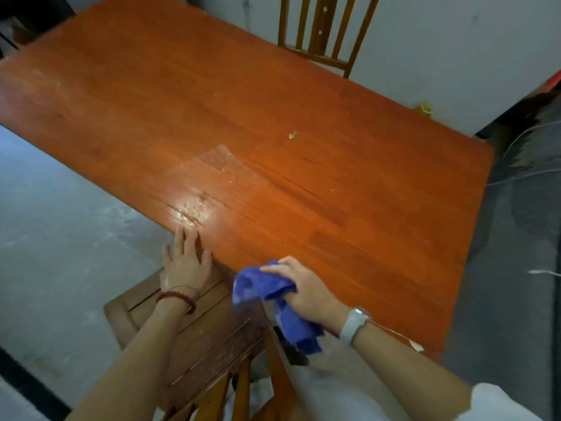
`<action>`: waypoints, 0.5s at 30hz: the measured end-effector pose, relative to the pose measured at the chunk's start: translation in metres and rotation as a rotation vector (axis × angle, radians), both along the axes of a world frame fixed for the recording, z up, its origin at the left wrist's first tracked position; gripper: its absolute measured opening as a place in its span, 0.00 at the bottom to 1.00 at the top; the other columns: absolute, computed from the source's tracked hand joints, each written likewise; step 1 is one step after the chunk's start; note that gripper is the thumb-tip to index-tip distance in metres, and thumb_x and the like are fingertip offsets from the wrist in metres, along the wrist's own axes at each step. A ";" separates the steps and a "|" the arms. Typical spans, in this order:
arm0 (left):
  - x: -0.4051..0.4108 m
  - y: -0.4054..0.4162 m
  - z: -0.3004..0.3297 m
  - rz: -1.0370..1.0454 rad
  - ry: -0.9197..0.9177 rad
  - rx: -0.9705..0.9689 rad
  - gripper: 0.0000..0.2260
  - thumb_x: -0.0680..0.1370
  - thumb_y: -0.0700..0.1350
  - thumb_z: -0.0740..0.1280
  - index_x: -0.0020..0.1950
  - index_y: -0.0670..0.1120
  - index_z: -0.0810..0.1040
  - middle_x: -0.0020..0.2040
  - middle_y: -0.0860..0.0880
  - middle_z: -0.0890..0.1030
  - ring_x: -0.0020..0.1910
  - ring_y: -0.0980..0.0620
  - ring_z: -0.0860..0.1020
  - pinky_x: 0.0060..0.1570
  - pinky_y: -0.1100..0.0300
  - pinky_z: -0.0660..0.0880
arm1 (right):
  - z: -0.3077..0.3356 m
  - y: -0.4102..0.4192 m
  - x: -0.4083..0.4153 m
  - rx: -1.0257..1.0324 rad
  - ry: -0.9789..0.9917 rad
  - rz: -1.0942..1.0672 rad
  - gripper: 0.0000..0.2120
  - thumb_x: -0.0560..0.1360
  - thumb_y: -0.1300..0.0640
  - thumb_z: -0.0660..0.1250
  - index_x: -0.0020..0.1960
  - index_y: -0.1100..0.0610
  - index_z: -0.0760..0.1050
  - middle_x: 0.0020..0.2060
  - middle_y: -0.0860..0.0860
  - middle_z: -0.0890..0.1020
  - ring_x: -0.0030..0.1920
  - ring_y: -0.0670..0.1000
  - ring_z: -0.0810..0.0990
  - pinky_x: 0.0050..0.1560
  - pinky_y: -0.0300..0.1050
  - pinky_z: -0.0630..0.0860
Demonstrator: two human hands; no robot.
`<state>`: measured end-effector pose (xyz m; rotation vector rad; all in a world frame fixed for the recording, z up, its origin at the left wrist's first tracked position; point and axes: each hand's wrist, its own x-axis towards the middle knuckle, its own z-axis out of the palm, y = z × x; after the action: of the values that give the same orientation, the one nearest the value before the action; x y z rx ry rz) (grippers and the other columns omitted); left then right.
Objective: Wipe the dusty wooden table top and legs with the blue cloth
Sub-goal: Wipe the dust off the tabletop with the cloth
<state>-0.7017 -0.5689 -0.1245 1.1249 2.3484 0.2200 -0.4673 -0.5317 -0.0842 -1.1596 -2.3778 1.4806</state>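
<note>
A reddish-orange wooden table top (273, 123) fills most of the view, with a pale dusty patch and specks near its near-left edge. My left hand (186, 262) rests flat on that near edge, fingers spread, a red bead bracelet on the wrist. My right hand (303, 287), with a white watch on the wrist, grips a crumpled blue cloth (270, 296) at the table's near edge; part of the cloth hangs down below the hand. The table legs are hidden.
A wooden chair (194, 329) stands right under my arms, pushed to the table's near side. Another wooden chair (321, 31) stands at the far side against a white wall. Grey floor lies left; cables (522, 174) trail on the dark floor at right.
</note>
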 end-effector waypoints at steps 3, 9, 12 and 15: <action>0.006 0.001 0.003 0.039 -0.020 -0.012 0.24 0.79 0.51 0.55 0.74 0.51 0.54 0.77 0.50 0.47 0.74 0.40 0.48 0.70 0.42 0.56 | 0.005 0.025 0.036 0.179 0.011 -0.389 0.27 0.63 0.63 0.58 0.62 0.56 0.73 0.55 0.58 0.74 0.56 0.59 0.75 0.56 0.43 0.68; 0.009 0.001 0.001 0.044 -0.013 0.008 0.24 0.79 0.51 0.56 0.73 0.49 0.55 0.77 0.48 0.48 0.74 0.39 0.48 0.70 0.43 0.55 | -0.006 0.032 0.080 0.343 -0.461 -0.875 0.24 0.69 0.67 0.62 0.65 0.58 0.69 0.59 0.60 0.71 0.60 0.63 0.71 0.52 0.53 0.71; 0.008 0.000 -0.001 0.038 -0.012 0.032 0.24 0.78 0.50 0.57 0.73 0.49 0.57 0.77 0.47 0.49 0.74 0.40 0.49 0.70 0.43 0.55 | -0.019 -0.009 0.044 0.358 -0.372 -0.512 0.24 0.69 0.64 0.61 0.65 0.56 0.69 0.59 0.57 0.72 0.58 0.60 0.72 0.52 0.51 0.72; 0.005 -0.001 -0.002 0.027 -0.011 0.039 0.24 0.78 0.49 0.58 0.73 0.48 0.57 0.76 0.47 0.50 0.74 0.39 0.51 0.70 0.43 0.55 | -0.012 -0.024 0.001 0.036 -0.072 -0.031 0.24 0.68 0.58 0.56 0.65 0.54 0.69 0.57 0.56 0.71 0.54 0.56 0.72 0.50 0.47 0.69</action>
<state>-0.6964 -0.5703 -0.1270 1.1073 2.3602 0.2819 -0.4658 -0.5561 -0.0960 -1.2557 -2.4108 1.4041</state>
